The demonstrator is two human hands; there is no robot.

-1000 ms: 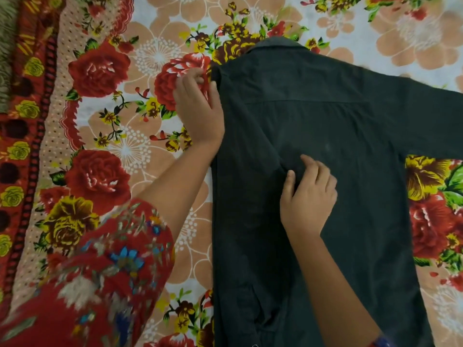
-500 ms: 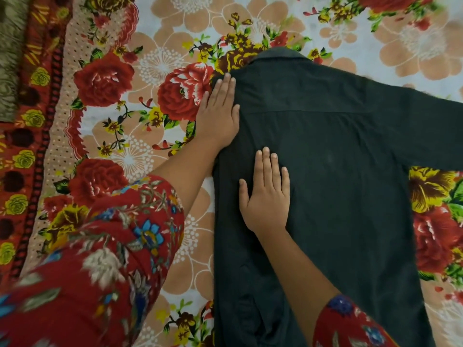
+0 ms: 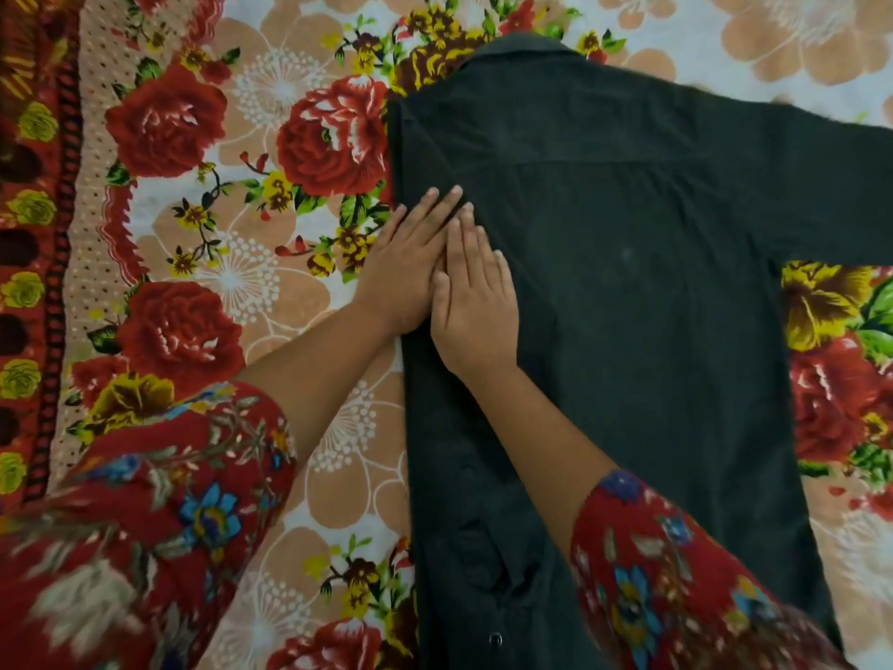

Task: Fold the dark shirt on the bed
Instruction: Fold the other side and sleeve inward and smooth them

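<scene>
The dark shirt (image 3: 638, 292) lies back-up on the flowered bed, collar at the top. Its left side is folded in, giving a straight vertical edge; its right sleeve stretches out to the right edge of the view. My left hand (image 3: 406, 268) lies flat across that folded left edge, fingers straight and pointing up-right. My right hand (image 3: 476, 302) presses flat on the folded strip right beside it, fingers straight, the two hands touching side by side. A button shows near the shirt's lower hem.
The floral bedsheet (image 3: 251, 282), red roses on cream, covers the bed around the shirt. A red patterned border (image 3: 38, 234) runs down the far left. My red flowered sleeves fill the lower corners.
My left hand slid down from the shoulder to the middle of the folded edge. My right hand moved a little left and up, ending against the left hand. Both stay flat.
</scene>
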